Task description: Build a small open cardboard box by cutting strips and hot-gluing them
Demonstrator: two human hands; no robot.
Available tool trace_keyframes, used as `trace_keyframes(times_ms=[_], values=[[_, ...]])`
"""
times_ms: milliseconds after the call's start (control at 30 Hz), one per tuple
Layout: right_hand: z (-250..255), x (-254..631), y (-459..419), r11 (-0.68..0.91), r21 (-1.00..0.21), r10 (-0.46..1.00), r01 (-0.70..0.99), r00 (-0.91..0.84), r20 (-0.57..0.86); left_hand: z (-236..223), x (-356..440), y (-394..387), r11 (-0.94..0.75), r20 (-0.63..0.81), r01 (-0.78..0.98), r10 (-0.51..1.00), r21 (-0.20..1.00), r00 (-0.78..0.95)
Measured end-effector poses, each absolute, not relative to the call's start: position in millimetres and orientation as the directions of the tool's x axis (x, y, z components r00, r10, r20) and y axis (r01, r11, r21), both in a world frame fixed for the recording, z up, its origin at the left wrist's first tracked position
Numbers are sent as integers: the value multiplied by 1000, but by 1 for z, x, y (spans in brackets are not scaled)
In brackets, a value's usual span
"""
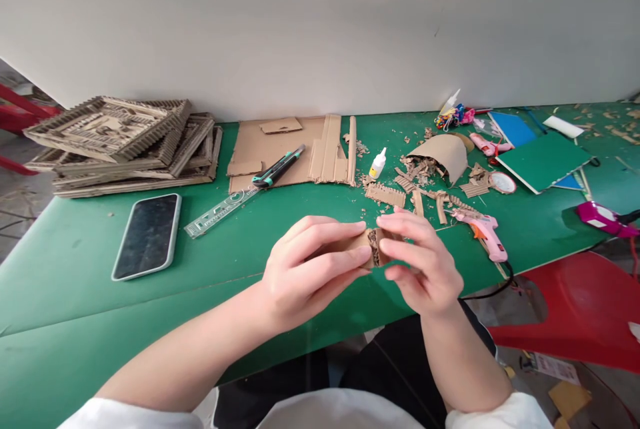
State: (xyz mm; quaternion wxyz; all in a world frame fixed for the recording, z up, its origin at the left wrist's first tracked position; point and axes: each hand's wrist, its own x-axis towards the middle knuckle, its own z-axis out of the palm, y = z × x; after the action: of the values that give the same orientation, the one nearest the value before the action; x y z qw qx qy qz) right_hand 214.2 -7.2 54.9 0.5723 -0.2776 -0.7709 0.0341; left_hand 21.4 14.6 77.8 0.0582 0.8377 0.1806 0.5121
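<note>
In front of me, above the near edge of the green table, my left hand (pixel 315 266) is closed round a small cardboard piece (pixel 374 247) with a rough, corrugated torn edge. My right hand (pixel 424 256) grips the piece's other side, fingers curled over it and the thumb beneath. Much of the cardboard is hidden behind my fingers, so I cannot tell if it is one piece or two pressed together. Just beyond my hands lie torn corrugated strips (pixel 385 194) and a small white glue bottle (pixel 379 163) with a yellow label.
Stacked cardboard frames (pixel 115 132) stand at the left behind a phone (pixel 147 236). A utility knife (pixel 279 166) rests on cardboard sheets (pixel 295 139) by a clear ruler (pixel 220 212). At right are a pink glue gun (pixel 487 236), a green board (pixel 545 161) and a red chair (pixel 580 302).
</note>
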Motion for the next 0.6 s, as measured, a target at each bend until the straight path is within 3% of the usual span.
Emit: trace_keyframes(times_ms=[133,267,400,600], values=[[55,223,-1,752,-656,658,-57,122,743,77,18,18,-895,831,276,434,351,348],[59,231,2,450,-728,887,-518,166,431,74,17,22,-836,810,311,531,452,249],[62,230,2,340,-700,939,-628,191,285,71,18,24,-825,804,349,539,445,249],[61,227,4,314,-690,948,-652,180,262,72,19,25,-838,796,386,514,387,318]])
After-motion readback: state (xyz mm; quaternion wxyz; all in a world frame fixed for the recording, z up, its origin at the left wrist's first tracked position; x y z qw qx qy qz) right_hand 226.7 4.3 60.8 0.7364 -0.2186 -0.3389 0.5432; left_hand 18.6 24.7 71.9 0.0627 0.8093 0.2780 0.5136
